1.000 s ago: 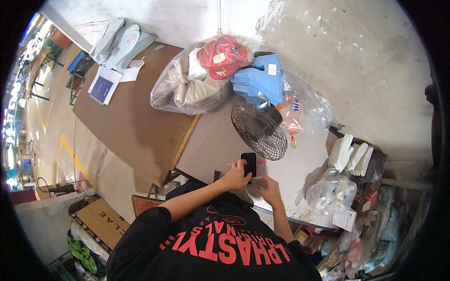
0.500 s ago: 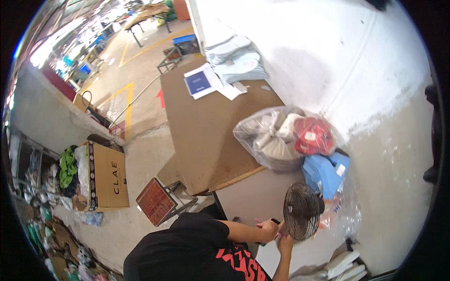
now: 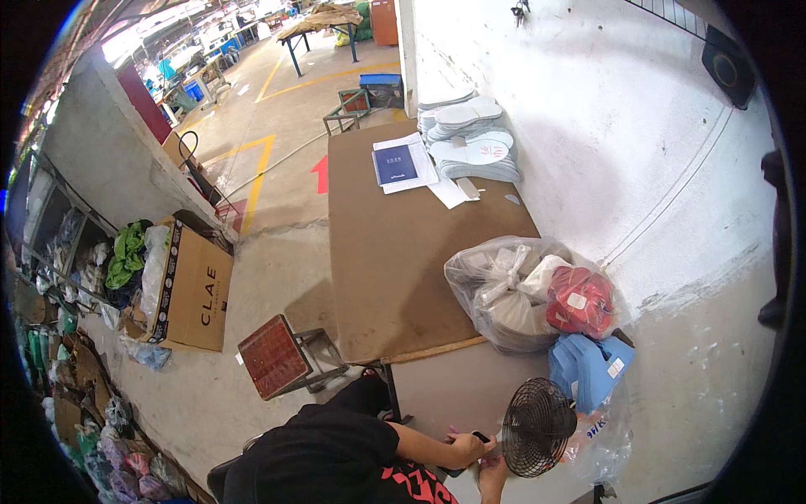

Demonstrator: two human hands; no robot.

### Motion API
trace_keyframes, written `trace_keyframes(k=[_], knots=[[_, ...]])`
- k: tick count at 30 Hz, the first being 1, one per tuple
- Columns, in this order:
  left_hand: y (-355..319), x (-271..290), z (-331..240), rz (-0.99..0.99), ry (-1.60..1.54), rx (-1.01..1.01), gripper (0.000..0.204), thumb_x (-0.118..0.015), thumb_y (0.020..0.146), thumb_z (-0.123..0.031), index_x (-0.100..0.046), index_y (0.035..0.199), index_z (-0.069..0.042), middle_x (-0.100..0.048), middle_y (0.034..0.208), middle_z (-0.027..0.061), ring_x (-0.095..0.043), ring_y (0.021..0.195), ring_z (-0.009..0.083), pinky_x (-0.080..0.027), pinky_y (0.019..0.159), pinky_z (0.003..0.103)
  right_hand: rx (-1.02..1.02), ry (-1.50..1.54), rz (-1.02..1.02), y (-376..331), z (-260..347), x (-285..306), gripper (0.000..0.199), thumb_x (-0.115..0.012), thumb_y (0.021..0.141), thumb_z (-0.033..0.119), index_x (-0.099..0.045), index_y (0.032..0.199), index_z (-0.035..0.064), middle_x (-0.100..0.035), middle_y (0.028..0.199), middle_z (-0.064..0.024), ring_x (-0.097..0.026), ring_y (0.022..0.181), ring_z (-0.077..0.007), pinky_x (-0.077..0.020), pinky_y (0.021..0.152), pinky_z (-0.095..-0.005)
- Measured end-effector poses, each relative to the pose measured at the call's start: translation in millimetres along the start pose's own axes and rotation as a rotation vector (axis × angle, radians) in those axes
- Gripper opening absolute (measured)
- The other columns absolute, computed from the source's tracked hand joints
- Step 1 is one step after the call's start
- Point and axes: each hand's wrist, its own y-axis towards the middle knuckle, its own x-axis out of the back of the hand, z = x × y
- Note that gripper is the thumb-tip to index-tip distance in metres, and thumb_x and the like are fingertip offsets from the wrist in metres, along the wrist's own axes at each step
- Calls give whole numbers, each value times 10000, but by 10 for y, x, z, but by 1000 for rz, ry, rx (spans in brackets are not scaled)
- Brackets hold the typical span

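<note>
Head view: two hands low at the worktop [image 3: 470, 395] edge. Left hand [image 3: 467, 448] grips one dark phone [image 3: 480, 438]; right hand [image 3: 494, 477] just below it, grip unclear. One wire fan [image 3: 537, 427] beside them. Two plastic bags [image 3: 512, 290] beyond.

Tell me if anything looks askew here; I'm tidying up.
The loose white papers beside the blue booklet on the brown table lie fanned out at angles. A cardboard box on the floor leans tilted.
</note>
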Motion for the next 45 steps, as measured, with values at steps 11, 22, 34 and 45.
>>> trace_keyframes(k=[11,22,34,45], knots=[[-86,15,119,-93,-103,18,623,-687,974,-318,-355,1467,-134,-735,976,215,-761,814,445,-618,586,654,-63,656,-40,-5,-593,-528,74,-563,960,-27,-574,1030,-3,-617,893,-72,-632,796,-194,-519,728,-300],[-338,42,465,-135,-225,-131,724,-744,932,-257,-361,1545,-204,-682,1030,242,-747,914,430,-651,704,588,-73,637,-109,-121,-269,-834,64,-565,953,-24,-578,1009,4,-611,883,-65,-622,784,-186,-512,717,-299],[-94,-360,907,-294,-349,-339,1063,-776,856,-524,-302,1547,130,-396,1460,494,-717,1024,508,-591,893,441,7,526,-126,202,602,-1181,55,-567,945,-19,-582,987,13,-606,872,-58,-612,772,-177,-505,704,-298],[-570,-11,2667,631,-1734,-643,503,-555,1018,-563,-619,1325,-170,-634,938,101,-582,635,184,-508,503,373,225,304,-62,903,2188,-1962,49,-569,938,-16,-586,966,21,-600,862,-51,-602,760,-170,-499,693,-297]])
